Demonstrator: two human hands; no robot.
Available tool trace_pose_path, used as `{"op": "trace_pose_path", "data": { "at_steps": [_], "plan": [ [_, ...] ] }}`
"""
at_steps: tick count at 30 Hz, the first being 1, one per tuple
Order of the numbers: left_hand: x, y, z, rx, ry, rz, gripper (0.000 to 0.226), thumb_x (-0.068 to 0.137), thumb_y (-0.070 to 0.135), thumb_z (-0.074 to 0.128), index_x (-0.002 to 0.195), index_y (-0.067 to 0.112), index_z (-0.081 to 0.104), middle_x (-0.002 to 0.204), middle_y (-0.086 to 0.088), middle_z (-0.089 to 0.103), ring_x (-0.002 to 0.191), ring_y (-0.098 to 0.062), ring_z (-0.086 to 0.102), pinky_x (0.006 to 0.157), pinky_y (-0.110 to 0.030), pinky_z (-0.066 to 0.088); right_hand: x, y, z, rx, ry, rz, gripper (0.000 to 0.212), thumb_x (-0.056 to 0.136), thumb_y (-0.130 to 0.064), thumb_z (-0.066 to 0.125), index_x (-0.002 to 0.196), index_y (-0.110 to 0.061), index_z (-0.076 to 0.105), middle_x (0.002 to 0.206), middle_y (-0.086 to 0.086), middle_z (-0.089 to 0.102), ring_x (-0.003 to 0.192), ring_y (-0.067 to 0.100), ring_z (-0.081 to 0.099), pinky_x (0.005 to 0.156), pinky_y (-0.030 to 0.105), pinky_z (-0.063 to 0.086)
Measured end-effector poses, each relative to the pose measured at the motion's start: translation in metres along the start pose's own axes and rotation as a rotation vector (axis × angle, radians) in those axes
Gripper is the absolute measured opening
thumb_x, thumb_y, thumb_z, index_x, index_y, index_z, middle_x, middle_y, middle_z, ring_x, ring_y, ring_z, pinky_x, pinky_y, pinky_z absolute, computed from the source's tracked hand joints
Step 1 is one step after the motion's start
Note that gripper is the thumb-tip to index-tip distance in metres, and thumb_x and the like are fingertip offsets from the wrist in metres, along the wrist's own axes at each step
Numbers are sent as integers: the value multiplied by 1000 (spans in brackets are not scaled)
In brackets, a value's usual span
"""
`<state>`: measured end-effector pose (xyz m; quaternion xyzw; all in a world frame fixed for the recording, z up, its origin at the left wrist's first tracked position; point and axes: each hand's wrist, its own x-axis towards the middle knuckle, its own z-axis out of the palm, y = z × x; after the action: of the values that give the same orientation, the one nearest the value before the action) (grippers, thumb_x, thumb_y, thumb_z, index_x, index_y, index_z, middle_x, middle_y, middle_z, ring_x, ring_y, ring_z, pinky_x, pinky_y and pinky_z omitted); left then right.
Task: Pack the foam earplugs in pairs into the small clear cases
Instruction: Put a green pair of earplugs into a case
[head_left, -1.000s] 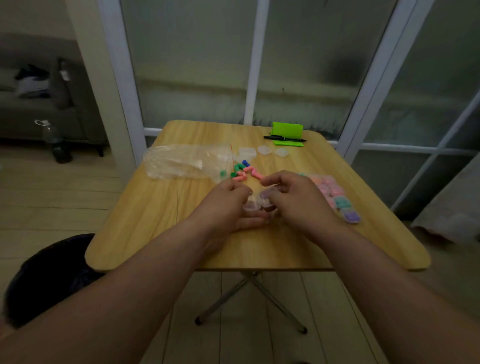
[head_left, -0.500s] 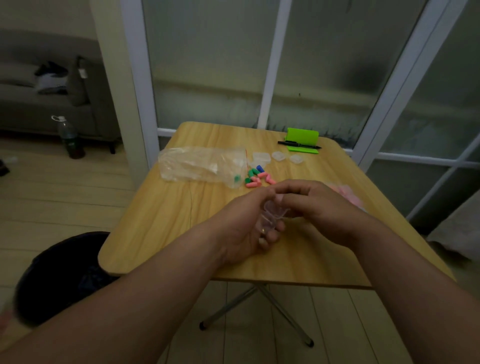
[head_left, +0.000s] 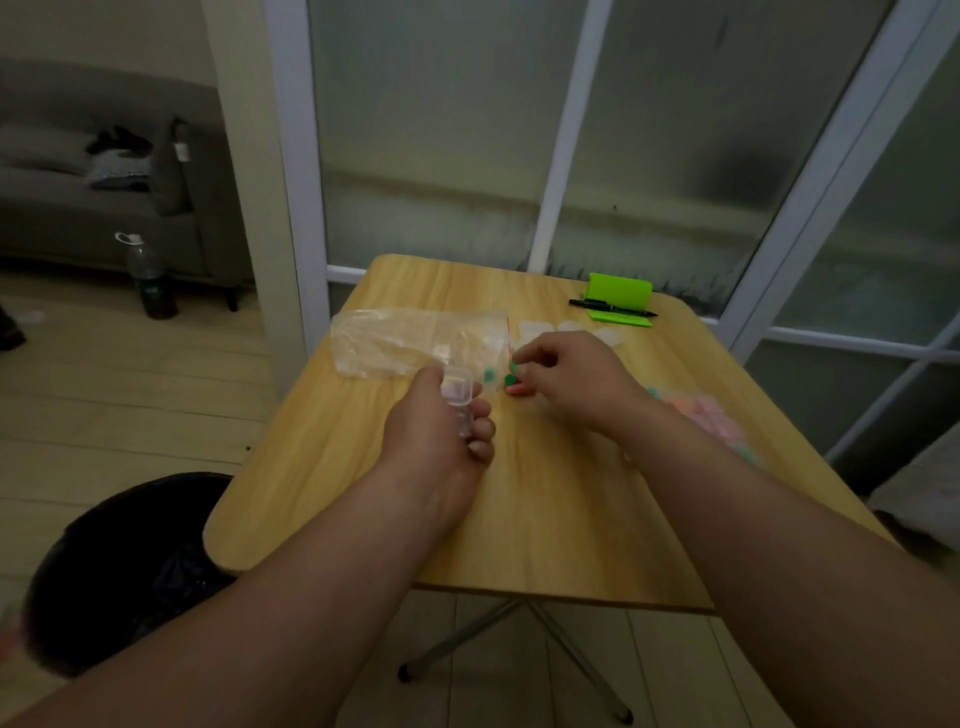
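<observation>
Left hand (head_left: 441, 423) grips a small clear plastic case (head_left: 458, 397). Right hand (head_left: 569, 376), fingers bent, touches green and pink foam earplugs (head_left: 511, 382) on the wooden counter (head_left: 545, 509); I cannot tell whether it grips one.

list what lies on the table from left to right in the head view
crumpled clear plastic bag → right hand at the loose foam earplugs → bright green folded card stand → filled small clear cases

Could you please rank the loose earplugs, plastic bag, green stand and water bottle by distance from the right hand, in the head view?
1. Loose earplugs, at the right hand's fingertips.
2. Plastic bag, just left of it on the table.
3. Green stand, at the table's far edge.
4. Water bottle, on the floor, far left.
</observation>
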<state>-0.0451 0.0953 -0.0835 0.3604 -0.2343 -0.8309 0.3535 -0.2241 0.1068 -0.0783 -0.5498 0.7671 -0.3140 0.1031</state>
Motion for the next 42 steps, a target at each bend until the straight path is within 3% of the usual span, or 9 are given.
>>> {"op": "trace_pose_path", "data": {
  "at_steps": [5,12,17,23,25,28,34,39,42],
  "plan": [
    [2,1,1,-10,4,-1,38,105,44,43,91,14,61,60,0,52,48,-11,39,42,-21,24,17,-6,17,-165,15,-32,28,94,-31,71,120,-23,78,87,-9,69,91,15,70,80,30,50],
    [4,4,2,3,8,-3,42,106,45,43,89,12,62,62,-1,52,49,-11,39,41,-20,25,27,-6,29,-229,-32,-26,10,85,-30,70,88,-34,79,88,-12,74,89,14,69,81,37,58],
    [5,3,2,17,2,-16,41,106,46,42,90,13,61,62,-1,51,49,-10,39,41,-20,25,24,-4,32,-247,47,-94,17,96,-30,64,97,-26,81,96,0,73,91,22,67,74,35,49],
    [3,6,1,35,2,-34,41,107,45,40,99,11,61,64,-2,53,50,-11,41,47,-22,27,12,-6,15,15,142,-68,13,103,-28,67,101,-24,79,99,-5,73,65,1,72,73,24,60],
    [4,5,2,51,-9,-42,42,109,45,38,105,10,62,64,-2,53,50,-11,42,48,-22,29,-1,-7,5,19,189,-68,13,104,-25,66,102,-24,79,94,-12,72,76,-5,70,71,12,50],
    [3,2,7,78,-48,-75,45,110,47,35,109,11,61,65,-2,54,50,-11,44,49,-21,31,-24,-1,-7,67,268,-53,16,103,-25,67,108,-23,81,101,-14,75,98,5,68,83,26,50],
    [-3,-11,14,85,-148,-142,52,111,50,34,117,10,67,77,-6,62,59,-13,53,47,-21,45,-80,-16,-16,109,282,-158,13,101,-26,69,108,-24,80,100,-14,74,93,1,66,80,19,51],
    [-8,-21,21,-8,-204,-135,51,111,48,38,135,10,63,120,-13,76,111,-26,73,99,-40,56,-93,-31,-12,-205,244,-298,11,100,-33,66,100,-26,74,91,-10,59,89,10,54,78,34,47],
    [-13,-24,25,-23,-242,-146,53,113,44,36,136,5,63,127,-18,73,119,-29,70,107,-43,52,-94,-32,-10,-395,189,-350,16,99,-38,62,98,-25,71,92,-6,54,92,15,49,79,39,46]
  ]
}}
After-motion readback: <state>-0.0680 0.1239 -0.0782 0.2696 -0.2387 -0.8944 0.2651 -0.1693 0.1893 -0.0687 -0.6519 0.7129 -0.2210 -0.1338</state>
